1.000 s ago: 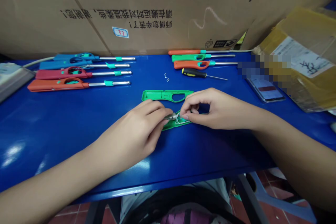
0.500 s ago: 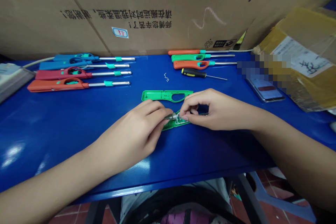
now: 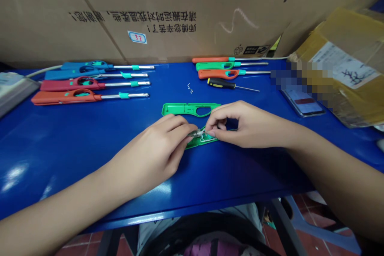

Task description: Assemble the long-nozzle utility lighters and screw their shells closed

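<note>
Between the thumb and fingertips of my left hand (image 3: 163,144) is the lighter's small clear fuel tank (image 3: 196,133), held just above an opened green lighter casing half (image 3: 196,143). My right hand (image 3: 237,124) pinches close to the tank's right end; what lies between its fingertips is too small to make out. Thin white tubing or wire (image 3: 204,138) loops beneath these fingers inside the casing. The right part of that casing is hidden by my right hand. Just behind lies the other green casing half (image 3: 180,109), hollow side up, its right end partly covered.
Several long-nosed lighters (image 3: 69,97) lie at the left, with three more lighters (image 3: 217,73) at the back right. Near them are a black-and-yellow screwdriver (image 3: 222,83), several tiny screws (image 3: 190,88) and a phone (image 3: 304,102). Cardboard (image 3: 168,44) walls the back; a taped box (image 3: 354,72) stands right.
Almost nothing differs. My right hand's fingers have shifted very slightly at the tank's end, while my left hand keeps its place.
</note>
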The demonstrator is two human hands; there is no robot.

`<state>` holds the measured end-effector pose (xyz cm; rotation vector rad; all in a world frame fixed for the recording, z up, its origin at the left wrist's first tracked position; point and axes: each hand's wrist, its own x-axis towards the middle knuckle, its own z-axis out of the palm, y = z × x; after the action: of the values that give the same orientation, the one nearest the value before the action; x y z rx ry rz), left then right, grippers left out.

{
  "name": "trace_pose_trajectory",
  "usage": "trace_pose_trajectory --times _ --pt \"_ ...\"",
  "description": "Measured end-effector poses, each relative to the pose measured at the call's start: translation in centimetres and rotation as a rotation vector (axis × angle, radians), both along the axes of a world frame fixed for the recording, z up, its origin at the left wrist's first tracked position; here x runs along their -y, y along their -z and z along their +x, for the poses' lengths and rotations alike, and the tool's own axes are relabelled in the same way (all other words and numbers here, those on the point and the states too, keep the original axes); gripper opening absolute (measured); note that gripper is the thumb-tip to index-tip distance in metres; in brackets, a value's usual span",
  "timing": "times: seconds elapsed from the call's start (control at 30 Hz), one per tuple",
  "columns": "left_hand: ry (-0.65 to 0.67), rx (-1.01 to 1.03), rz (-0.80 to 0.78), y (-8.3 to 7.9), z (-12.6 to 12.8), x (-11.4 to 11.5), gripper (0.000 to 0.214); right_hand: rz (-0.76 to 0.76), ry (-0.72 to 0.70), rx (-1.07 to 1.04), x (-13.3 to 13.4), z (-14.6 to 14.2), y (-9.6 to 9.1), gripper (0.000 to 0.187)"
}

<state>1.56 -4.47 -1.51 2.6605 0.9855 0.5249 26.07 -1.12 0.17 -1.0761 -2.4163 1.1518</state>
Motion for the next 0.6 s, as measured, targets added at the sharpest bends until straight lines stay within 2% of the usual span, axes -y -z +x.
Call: trace_pose_trajectory --times 0.4,0.6 --pt "-0.001 0.035 0.000 -0.39 0.13 0.18 0.026 0.006 0.055 0.014 0.19 -0.20 -0.10 0.017" --pt "0.011 0.060 0.011 -0.09 0.29 0.20 0.027 0.008 0.063 0.028 0.07 -0.32 -0.11 0.017"
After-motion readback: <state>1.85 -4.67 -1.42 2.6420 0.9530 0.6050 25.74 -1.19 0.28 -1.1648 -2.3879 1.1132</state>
